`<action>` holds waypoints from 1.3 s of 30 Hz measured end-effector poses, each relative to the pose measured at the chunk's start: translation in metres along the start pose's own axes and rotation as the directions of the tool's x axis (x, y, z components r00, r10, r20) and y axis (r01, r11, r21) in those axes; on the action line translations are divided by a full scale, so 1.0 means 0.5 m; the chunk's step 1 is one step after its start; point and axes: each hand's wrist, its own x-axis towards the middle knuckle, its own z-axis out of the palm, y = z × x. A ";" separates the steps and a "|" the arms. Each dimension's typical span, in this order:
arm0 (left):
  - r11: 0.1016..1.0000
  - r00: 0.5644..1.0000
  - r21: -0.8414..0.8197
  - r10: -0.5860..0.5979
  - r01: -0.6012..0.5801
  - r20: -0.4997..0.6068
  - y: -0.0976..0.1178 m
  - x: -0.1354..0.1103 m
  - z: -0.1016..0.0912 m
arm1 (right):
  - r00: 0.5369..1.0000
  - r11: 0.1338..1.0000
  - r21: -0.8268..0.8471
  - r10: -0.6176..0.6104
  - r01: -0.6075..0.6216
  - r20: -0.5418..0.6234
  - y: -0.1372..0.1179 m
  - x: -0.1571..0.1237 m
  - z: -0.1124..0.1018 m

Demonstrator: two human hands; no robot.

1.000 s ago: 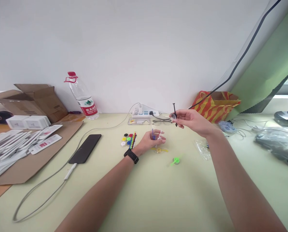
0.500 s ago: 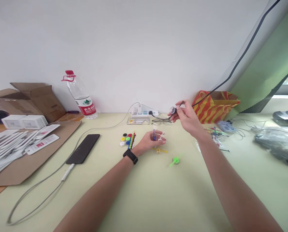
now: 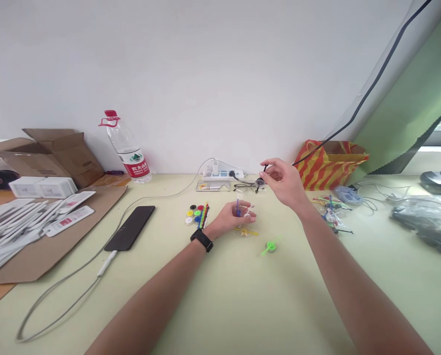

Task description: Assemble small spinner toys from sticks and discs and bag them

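Observation:
My right hand (image 3: 285, 185) is raised over the far part of the table. Its thumb and fingers pinch the black stick of a small toy with a clear round body (image 3: 259, 182). My left hand (image 3: 233, 219), with a black watch on its wrist, is curled around small plastic pieces with a blue stick (image 3: 238, 207) and a white stick (image 3: 248, 211); the fingers partly hide them. Just below it lies a similar toy with a yellow stick (image 3: 253, 232). A bright green one (image 3: 270, 247) lies nearer to me.
Left of my left hand lie several coloured round caps (image 3: 189, 221) and a row of coloured sticks (image 3: 204, 214). A phone (image 3: 129, 229) on a cable, a water bottle (image 3: 137, 167), a power strip (image 3: 225, 173), glasses (image 3: 242, 187), and a striped bag (image 3: 327, 170) stand around.
My right hand has tilted and come slightly lower, so the clear round body now hangs below the fingers. My left hand stays around its pieces. The whole view has shifted a little.

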 end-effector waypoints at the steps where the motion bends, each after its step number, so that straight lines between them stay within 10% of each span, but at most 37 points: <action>1: 1.000 1.000 0.000 -0.001 0.001 0.001 0.001 -0.001 0.000 | 1.000 0.999 -0.037 -0.013 0.012 -0.021 0.001 -0.001 0.002; 11: 1.000 1.000 -0.017 0.002 -0.002 0.014 0.009 -0.004 0.005 | 0.997 0.940 -0.335 -0.078 0.066 -0.021 0.021 -0.004 0.009; 22: 0.999 0.996 -0.051 -0.014 0.009 -0.089 0.014 -0.003 0.006 | 0.984 0.957 -0.272 -0.052 0.098 0.172 -0.049 -0.010 -0.020; 24: 0.995 0.993 -0.100 0.002 -0.014 -0.121 0.014 -0.001 0.002 | 0.923 0.981 -0.172 -0.014 0.086 0.384 -0.077 -0.015 -0.028; 30: 0.981 0.975 -0.172 0.046 -0.085 -0.217 0.007 0.005 -0.012 | 0.495 0.962 -0.256 0.178 0.094 0.851 -0.093 -0.046 0.024; 39: 0.974 0.973 -0.223 -0.020 -0.033 -0.228 0.003 0.005 -0.009 | 0.385 0.823 -0.520 0.415 0.226 0.824 -0.058 -0.095 0.129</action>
